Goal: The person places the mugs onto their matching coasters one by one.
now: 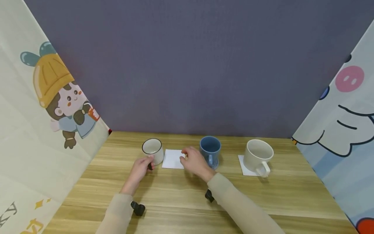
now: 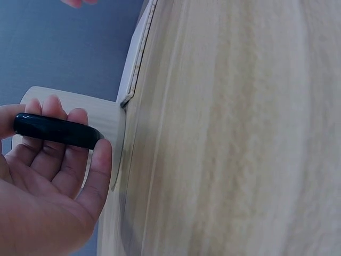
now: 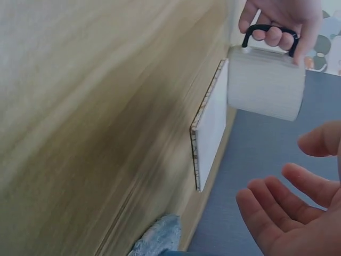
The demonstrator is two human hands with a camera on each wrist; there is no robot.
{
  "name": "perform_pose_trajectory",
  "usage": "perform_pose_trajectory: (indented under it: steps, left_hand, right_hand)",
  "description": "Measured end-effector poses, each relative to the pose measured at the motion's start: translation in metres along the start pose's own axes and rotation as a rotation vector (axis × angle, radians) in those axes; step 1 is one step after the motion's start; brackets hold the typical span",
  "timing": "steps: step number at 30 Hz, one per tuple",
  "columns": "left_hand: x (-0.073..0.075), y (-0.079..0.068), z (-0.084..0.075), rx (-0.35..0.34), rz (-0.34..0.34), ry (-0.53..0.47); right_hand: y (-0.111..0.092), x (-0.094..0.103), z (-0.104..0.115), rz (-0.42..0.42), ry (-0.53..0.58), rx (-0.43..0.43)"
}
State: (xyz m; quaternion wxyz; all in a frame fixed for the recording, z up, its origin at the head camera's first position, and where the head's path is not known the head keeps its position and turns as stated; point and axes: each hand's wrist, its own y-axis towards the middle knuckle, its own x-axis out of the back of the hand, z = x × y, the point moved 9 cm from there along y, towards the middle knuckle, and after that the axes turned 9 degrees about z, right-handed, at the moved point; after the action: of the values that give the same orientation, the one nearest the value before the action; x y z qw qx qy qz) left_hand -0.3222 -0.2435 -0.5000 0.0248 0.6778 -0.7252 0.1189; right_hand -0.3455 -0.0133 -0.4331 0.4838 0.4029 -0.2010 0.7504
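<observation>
A white mug with a dark rim (image 1: 157,155) is at the left of the table, and my left hand (image 1: 142,166) grips its black handle (image 2: 56,130). The mug stands upright just left of a flat white square coaster (image 1: 170,159); whether its base touches the table I cannot tell. My right hand (image 1: 195,162) hovers near the coaster's right edge, its fingers relaxed and holding nothing, as the right wrist view shows. Close beside that hand stands a blue mug (image 1: 209,146), its handle toward me.
On the right a larger cream mug (image 1: 254,159) rests on another white coaster (image 1: 245,171). A dark grey-blue panel (image 1: 187,71) rises behind the wooden table (image 1: 163,201). Printed cloths hang along the left and right sides.
</observation>
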Motion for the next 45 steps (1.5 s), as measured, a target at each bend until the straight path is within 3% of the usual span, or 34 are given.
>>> perform_pose_trajectory:
  steps: [12, 32, 45]
  left_hand:
    - [-0.001, -0.001, -0.001, 0.009, -0.005, -0.01]
    - [-0.004, -0.002, -0.005, -0.016, -0.01, -0.021]
    - [0.001, -0.002, -0.001, 0.015, -0.006, -0.023]
  right_hand:
    - [0.013, -0.017, -0.011, 0.068, -0.129, -0.043]
    - [0.016, -0.036, -0.018, 0.182, -0.336, -0.019]
    - [0.014, -0.04, -0.014, 0.197, -0.356, 0.018]
